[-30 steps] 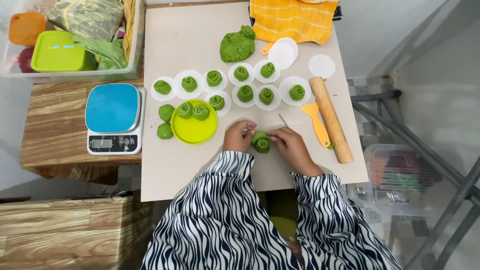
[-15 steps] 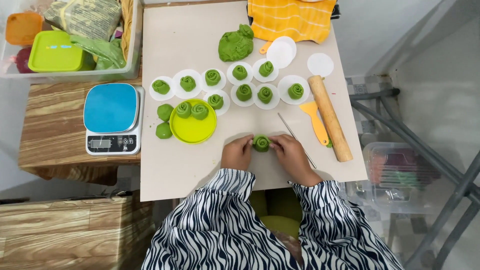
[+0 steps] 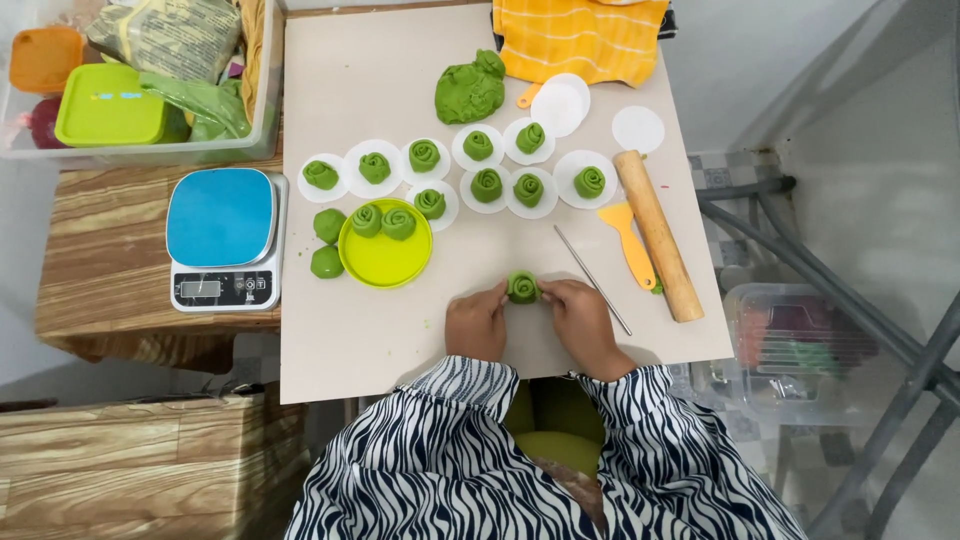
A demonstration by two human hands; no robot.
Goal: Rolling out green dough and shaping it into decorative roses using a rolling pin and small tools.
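Both hands on the dough rose point(image 3: 522, 287) at the board's point(image 3: 380, 340) near edge — left hand point(image 3: 477, 323) and right hand point(image 3: 583, 321) pinch it from either side, fingers curled. Metal rod point(image 3: 592, 265) just right; yellow lid point(image 3: 386, 256) up-left.

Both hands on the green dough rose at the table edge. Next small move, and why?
Probably lift the dough rose and set it on the bare paper round. Left hand and right hand cup a piece that already looks rolled like the finished ones, and each of those sits on its own round or on the yellow-green lid.
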